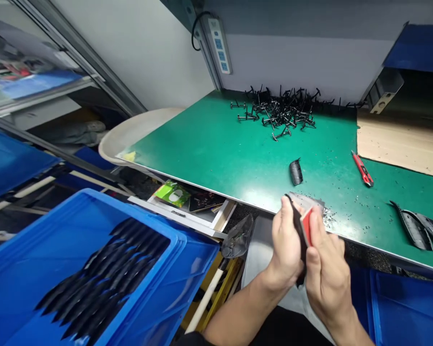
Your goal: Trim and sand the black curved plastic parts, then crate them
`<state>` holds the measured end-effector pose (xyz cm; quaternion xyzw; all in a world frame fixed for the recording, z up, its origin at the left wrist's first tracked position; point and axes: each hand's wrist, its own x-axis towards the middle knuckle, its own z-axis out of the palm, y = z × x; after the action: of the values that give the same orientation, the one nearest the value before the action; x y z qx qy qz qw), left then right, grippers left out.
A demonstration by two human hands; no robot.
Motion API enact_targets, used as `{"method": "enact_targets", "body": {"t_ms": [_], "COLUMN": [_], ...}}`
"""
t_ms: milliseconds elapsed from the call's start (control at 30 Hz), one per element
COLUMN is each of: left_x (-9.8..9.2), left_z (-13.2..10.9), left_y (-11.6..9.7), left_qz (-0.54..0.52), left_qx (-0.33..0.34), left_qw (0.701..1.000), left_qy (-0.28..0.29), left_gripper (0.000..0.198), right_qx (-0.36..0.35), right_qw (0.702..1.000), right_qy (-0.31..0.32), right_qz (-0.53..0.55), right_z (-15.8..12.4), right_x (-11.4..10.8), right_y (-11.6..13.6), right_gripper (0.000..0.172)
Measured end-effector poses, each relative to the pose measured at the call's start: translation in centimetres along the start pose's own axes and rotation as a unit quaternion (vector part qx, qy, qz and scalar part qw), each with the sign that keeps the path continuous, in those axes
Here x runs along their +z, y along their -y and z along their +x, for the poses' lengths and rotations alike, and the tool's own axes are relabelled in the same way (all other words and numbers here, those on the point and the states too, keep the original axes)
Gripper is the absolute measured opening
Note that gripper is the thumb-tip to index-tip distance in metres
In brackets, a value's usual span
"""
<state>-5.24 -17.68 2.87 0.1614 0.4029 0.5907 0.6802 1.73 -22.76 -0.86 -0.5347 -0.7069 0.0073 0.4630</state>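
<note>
From the head view: a black curved strip (pixel 295 226) clenched in the left hand (pixel 285 245), just off the front edge of the worktop (pixel 216 149), with the fingers wrapped tightly around its lower part. Pressed against it, a small red block (pixel 306 227) gripped in the right hand (pixel 328 283), fingers closed around its sides, apparently braced on the strip's face for firm contact. Both hands drawn in close to the body, probably for control and for a steady grip. Just above the hands, a thin silvery sheet (pixel 306 199), partly hidden behind the fingers; no telling whether joined to the strip. Dark crumbs (pixel 328 216) scattered over the green surface close by.

Farther along the worktop, a heap of black plastic parts (pixel 281 110) gathered near the back wall, well apart from the hands, perhaps to keep the front free. Near the front, a single black piece (pixel 296 171). To the right, a red utility knife (pixel 362 169) lying within easy reach, and beyond it, a few more black strips (pixel 414 226) resting near the edge. At the far right, a cardboard sheet (pixel 400 144). On the left, close at hand, a blue crate (pixel 94 204) holding neat rows of black strips (pixel 104 278), and at the lower right, a second blue crate (pixel 404 307). Up on the wall side, a power strip (pixel 219 45).
</note>
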Motion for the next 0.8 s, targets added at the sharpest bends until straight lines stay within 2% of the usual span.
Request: {"method": "enact_targets", "body": {"t_ms": [167,300,533,667,800], "left_x": [-0.37,-0.34,-0.17,-0.25,-0.41], "left_z": [0.54,0.70,0.28,0.32,0.19], "left_y": [-0.38,-0.83,-0.87,-0.53,-0.26], "left_qz": [0.049,-0.006,-0.037,-0.037,-0.040], "left_qx": [0.012,-0.017,-0.056,-0.064,-0.058], "left_qw": [0.998,1.000,0.997,0.997,0.996], "left_qy": [0.042,0.000,-0.035,-0.030,-0.050], "left_gripper": [0.062,0.062,0.057,0.056,0.056], "right_qx": [-0.003,0.005,0.013,0.003,0.009], "right_qw": [1.000,1.000,1.000,1.000,1.000], "right_qy": [-0.002,-0.001,0.011,0.020,0.026], "right_qz": [0.006,0.011,0.024,0.020,0.011], "right_z": [-0.11,0.04,0.39,0.09,-0.11], "right_x": [0.49,0.74,0.49,0.34,0.09], "right_y": [0.05,0.45,0.66,0.44,0.29], "right_gripper": [0.053,0.052,0.053,0.051,0.051]}}
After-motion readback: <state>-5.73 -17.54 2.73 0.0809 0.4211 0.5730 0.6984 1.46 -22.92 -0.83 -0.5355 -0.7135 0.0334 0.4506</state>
